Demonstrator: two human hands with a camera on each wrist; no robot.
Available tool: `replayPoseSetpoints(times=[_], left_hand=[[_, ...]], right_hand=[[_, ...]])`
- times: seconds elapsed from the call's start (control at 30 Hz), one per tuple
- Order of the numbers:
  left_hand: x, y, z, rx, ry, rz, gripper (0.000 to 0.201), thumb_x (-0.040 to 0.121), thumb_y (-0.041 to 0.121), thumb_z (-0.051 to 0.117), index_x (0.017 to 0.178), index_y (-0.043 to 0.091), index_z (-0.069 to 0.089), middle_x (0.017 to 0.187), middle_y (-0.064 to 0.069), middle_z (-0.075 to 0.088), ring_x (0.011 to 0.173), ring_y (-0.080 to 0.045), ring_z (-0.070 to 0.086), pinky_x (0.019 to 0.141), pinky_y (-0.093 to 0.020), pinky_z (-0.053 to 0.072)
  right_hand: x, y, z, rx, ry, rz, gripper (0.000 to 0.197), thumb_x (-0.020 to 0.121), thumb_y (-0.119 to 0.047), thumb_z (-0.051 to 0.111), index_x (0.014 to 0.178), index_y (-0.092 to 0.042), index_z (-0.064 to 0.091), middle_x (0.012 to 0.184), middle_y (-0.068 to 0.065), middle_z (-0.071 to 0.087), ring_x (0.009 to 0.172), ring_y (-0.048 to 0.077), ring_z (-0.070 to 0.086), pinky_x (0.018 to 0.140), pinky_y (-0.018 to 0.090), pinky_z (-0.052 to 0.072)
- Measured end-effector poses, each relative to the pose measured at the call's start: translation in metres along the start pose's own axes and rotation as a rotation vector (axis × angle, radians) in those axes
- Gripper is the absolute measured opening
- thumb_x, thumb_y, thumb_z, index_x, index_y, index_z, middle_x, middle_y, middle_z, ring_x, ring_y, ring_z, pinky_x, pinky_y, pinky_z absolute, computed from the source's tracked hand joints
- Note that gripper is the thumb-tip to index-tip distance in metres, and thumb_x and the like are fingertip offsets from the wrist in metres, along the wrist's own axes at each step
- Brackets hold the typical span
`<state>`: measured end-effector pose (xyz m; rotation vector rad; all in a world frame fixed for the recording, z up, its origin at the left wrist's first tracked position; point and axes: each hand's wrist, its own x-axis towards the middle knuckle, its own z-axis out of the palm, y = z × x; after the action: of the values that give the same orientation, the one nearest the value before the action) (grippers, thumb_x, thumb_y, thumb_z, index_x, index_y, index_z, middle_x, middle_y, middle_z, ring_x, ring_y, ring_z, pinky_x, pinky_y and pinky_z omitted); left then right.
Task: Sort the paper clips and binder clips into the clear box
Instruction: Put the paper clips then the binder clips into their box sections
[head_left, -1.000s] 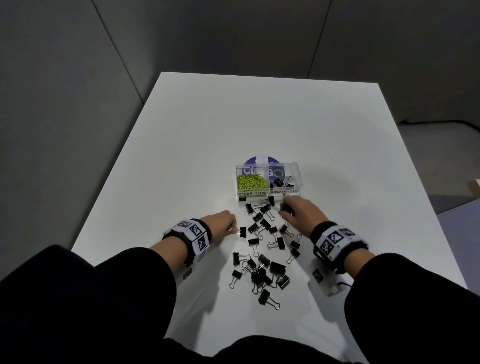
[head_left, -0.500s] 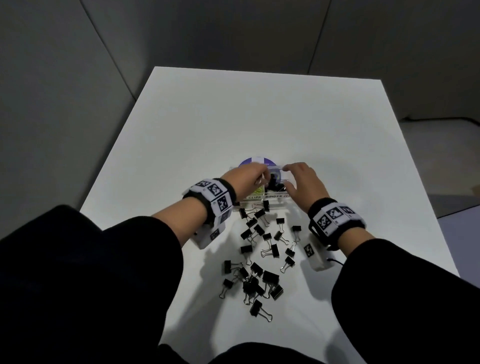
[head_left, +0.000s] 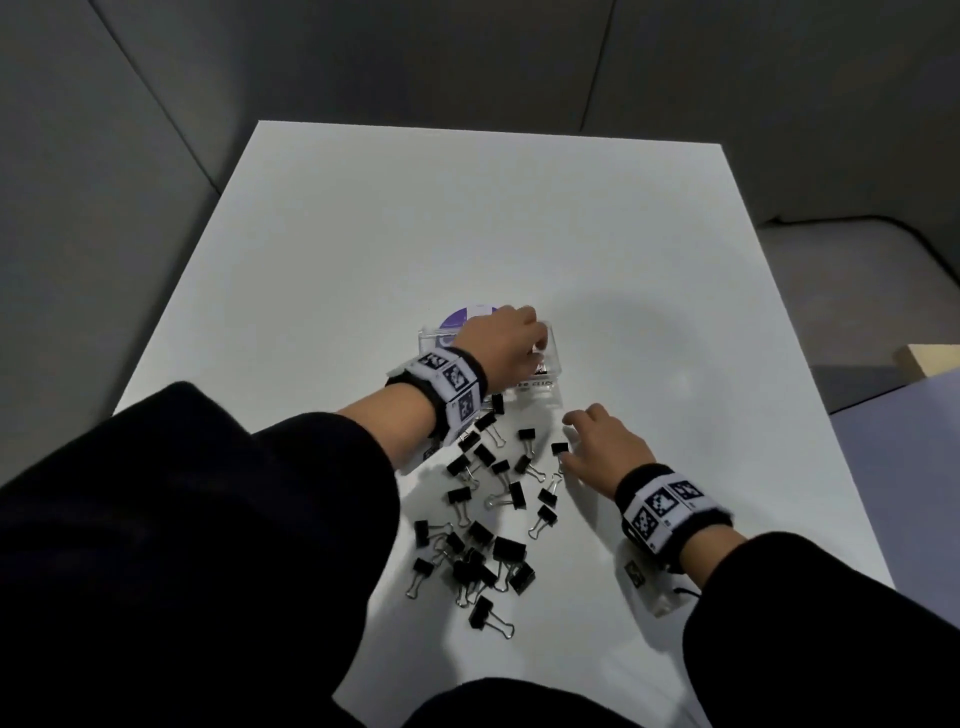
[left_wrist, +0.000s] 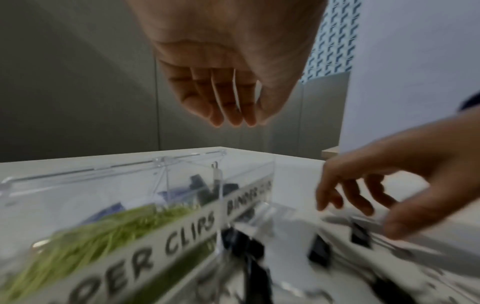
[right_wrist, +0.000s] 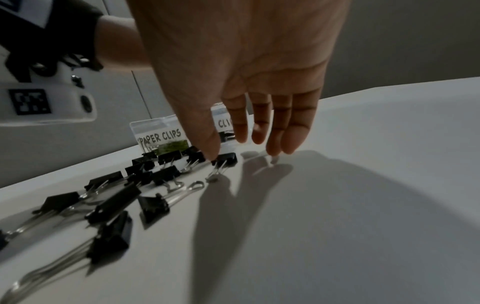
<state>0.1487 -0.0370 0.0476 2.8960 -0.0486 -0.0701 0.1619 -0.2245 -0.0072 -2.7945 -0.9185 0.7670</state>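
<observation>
Since half a second ago my right hand (head_left: 602, 452) has dropped from the clear box (head_left: 551, 358), fingers spread, thumb touching the nearest binder clip (right_wrist: 225, 160); my left hand (head_left: 506, 345) hangs slack over the box.

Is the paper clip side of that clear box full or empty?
Partly filled. In the left wrist view a heap of green paper clips lies behind the PAPER CLIPS label in the clear box, with clear space above it.

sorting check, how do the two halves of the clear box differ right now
The paper clip half holds a green heap; the binder clip half holds a few black clips. The left hand hangs over the binder clip half, not the paper clip half. Both have printed labels.
</observation>
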Motion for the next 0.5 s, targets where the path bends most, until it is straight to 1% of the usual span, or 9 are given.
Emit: replayPoseSetpoints(times=[0.07,0.1,0.17,0.27,0.33,0.37,0.43,0.47,0.5], left_hand=[[-0.018,0.001,0.013,0.059,-0.039,0.086,0.026,0.096,0.027,0.039,0.111,0.016,0.056,0.111,-0.002,0.058,0.102,-0.020,0.056,0.073,-0.030,0.045],[-0.028,0.000,0.022,0.084,-0.087,0.116,0.027,0.096,0.026,0.039,0.114,0.016,0.056,0.112,-0.002,0.058,0.100,-0.019,0.056,0.073,-0.028,0.048],[-0.047,-0.002,0.040,0.130,-0.167,0.134,0.032,0.096,0.021,0.041,0.126,0.017,0.050,0.121,-0.004,0.055,0.106,-0.020,0.054,0.079,-0.030,0.051],[-0.061,-0.007,0.059,0.179,-0.226,0.053,0.043,0.095,0.018,0.041,0.138,0.015,0.039,0.140,-0.010,0.041,0.123,-0.027,0.044,0.092,-0.039,0.046],[-0.065,-0.006,0.065,0.145,-0.245,-0.022,0.049,0.092,0.016,0.042,0.141,0.016,0.034,0.145,-0.011,0.033,0.127,-0.029,0.040,0.096,-0.040,0.043],[-0.066,-0.005,0.067,0.113,-0.248,-0.054,0.051,0.091,0.014,0.044,0.141,0.016,0.033,0.145,-0.012,0.032,0.127,-0.029,0.039,0.097,-0.040,0.043],[-0.066,-0.004,0.069,0.039,-0.245,-0.113,0.050,0.090,0.013,0.047,0.139,0.015,0.036,0.139,-0.012,0.036,0.123,-0.028,0.040,0.096,-0.038,0.043],[-0.065,-0.005,0.070,0.011,-0.251,-0.140,0.049,0.090,0.015,0.050,0.137,0.014,0.038,0.134,-0.012,0.039,0.121,-0.027,0.042,0.095,-0.037,0.044],[-0.064,-0.006,0.070,-0.012,-0.258,-0.166,0.048,0.089,0.017,0.054,0.135,0.013,0.039,0.132,-0.012,0.040,0.120,-0.027,0.043,0.096,-0.037,0.045]], right_hand=[[0.002,-0.004,0.004,0.017,-0.029,0.021,0.046,0.085,-0.034,0.057,0.125,-0.015,0.045,0.126,0.008,0.044,0.113,0.028,0.050,0.087,0.038,0.046],[0.002,-0.007,0.006,0.017,-0.028,0.026,0.043,0.085,-0.033,0.058,0.122,-0.014,0.047,0.123,0.009,0.046,0.111,0.029,0.050,0.087,0.038,0.046],[0.003,-0.012,0.012,-0.011,-0.010,0.021,0.035,0.087,-0.028,0.055,0.117,-0.010,0.049,0.119,0.011,0.049,0.108,0.031,0.051,0.085,0.038,0.046],[0.003,-0.015,0.015,-0.014,-0.007,0.003,0.027,0.091,-0.021,0.051,0.113,-0.006,0.049,0.116,0.014,0.052,0.105,0.031,0.053,0.085,0.037,0.045],[0.005,-0.013,0.012,0.040,-0.035,0.014,0.024,0.090,-0.020,0.053,0.107,-0.005,0.051,0.114,0.015,0.054,0.102,0.031,0.054,0.082,0.036,0.043],[0.005,-0.012,0.009,0.077,-0.049,0.020,0.021,0.088,-0.019,0.055,0.103,-0.005,0.051,0.113,0.016,0.054,0.098,0.031,0.055,0.078,0.035,0.042],[0.006,-0.008,0.006,0.132,-0.068,0.022,0.014,0.087,-0.017,0.058,0.095,-0.007,0.051,0.112,0.018,0.056,0.094,0.030,0.055,0.073,0.031,0.038],[0.006,-0.007,0.005,0.145,-0.072,0.018,0.014,0.086,-0.015,0.059,0.095,-0.007,0.052,0.112,0.018,0.056,0.096,0.030,0.056,0.073,0.030,0.037],[0.005,-0.005,0.005,0.148,-0.074,0.015,0.017,0.086,-0.015,0.059,0.099,-0.005,0.053,0.113,0.018,0.056,0.099,0.031,0.056,0.075,0.030,0.038]])
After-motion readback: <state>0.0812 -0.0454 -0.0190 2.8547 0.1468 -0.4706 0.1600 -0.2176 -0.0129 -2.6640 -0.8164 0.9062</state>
